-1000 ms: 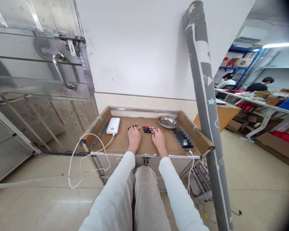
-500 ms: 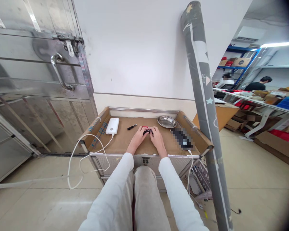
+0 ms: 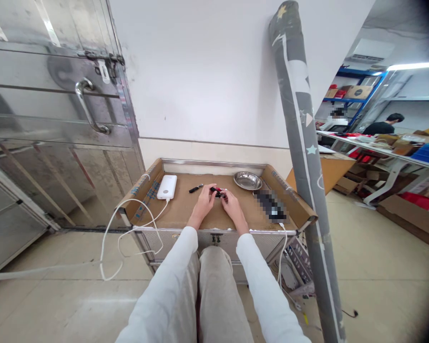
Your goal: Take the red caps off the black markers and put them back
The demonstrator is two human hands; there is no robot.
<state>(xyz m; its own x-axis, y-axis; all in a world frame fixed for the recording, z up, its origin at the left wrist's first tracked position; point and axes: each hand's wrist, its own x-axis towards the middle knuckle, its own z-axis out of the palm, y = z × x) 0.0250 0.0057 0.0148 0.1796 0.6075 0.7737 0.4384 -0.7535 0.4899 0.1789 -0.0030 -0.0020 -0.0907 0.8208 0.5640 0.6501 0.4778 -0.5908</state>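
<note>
My left hand [image 3: 204,202] and my right hand [image 3: 230,204] meet over the middle of a cardboard-lined table [image 3: 186,212]. Both pinch a small cluster of red and black pen-like pieces [image 3: 217,191] held between the fingertips, slightly above the cardboard. A single black pen-like piece [image 3: 196,188] lies on the cardboard just left of my left hand. My white sleeves reach in from the bottom.
A white power bank [image 3: 167,186] with a white cable [image 3: 118,224] lies at the left. A metal dish [image 3: 248,180] and a dark blurred item [image 3: 270,205] sit at the right. A grey rolled mat [image 3: 300,143] leans at the right; a steel door [image 3: 57,109] stands left. Other people sit far right.
My left hand moved right from the black pieces to join my right hand. Both hands gathered the red and black pieces and lifted them a little off the cardboard.
</note>
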